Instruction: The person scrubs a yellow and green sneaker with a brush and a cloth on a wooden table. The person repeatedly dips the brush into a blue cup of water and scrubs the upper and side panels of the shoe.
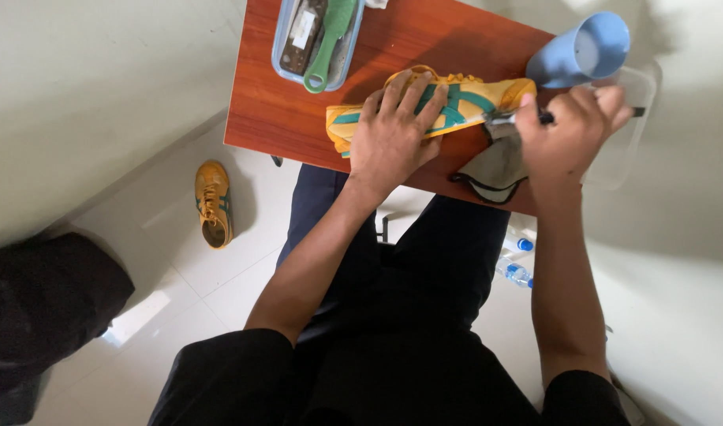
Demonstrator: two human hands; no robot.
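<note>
A yellow shoe (464,99) with teal stripes lies on its side on a small reddish wooden table (267,118). My left hand (393,130) presses flat on the shoe's middle, fingers spread. My right hand (574,134) is closed around a thin dark-handled tool (544,117), whose tip is near the shoe's toe end. A grey cloth (495,170) lies on the table under my right hand, beside the shoe.
A light blue cup (582,51) lies tipped near a clear plastic lid (641,95) at the table's right. A clear tray (286,67) holds a green brush (330,39). The matching shoe (213,203) and two water bottles (519,272) are on the white floor.
</note>
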